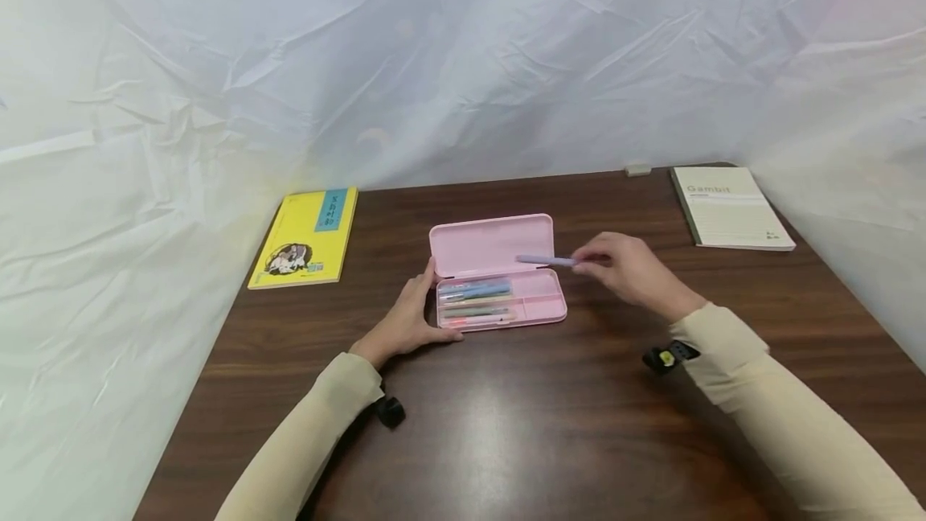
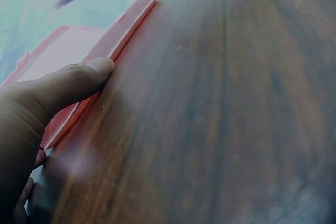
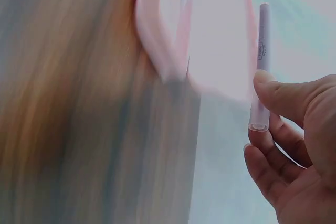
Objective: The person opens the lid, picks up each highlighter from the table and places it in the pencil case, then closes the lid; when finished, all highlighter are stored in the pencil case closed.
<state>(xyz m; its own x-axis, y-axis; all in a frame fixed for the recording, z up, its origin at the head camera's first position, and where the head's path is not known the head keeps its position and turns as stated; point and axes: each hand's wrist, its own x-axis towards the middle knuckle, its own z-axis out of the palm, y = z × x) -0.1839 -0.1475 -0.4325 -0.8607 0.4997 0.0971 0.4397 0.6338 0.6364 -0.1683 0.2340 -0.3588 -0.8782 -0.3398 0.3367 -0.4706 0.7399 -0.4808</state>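
Observation:
A pink pencil case [image 1: 544, 309] lies on the table with its lid [image 1: 492, 241] raised toward the back. Several pens [image 1: 473, 293] lie side by side in its left part; the right compartments show bare pink. My left hand [image 1: 405, 318] grips the case's left end, the thumb [image 2: 97, 69] pressed along the front edge and the fingers round the far side, partly hidden. Just right of the case, my right hand [image 1: 628, 268] pinches a light purple pen [image 3: 264, 40] by one end. The pen's other end points left, overlapping the lid in the head view.
On the left of the dark wooden table [image 1: 477, 424] lies a yellow book [image 1: 304, 235]. A white notebook [image 1: 734, 211] sits at the back right. Near the back edge is a small white block [image 1: 637, 170]. Pale cloth [image 1: 463, 87] hangs behind and at both sides.

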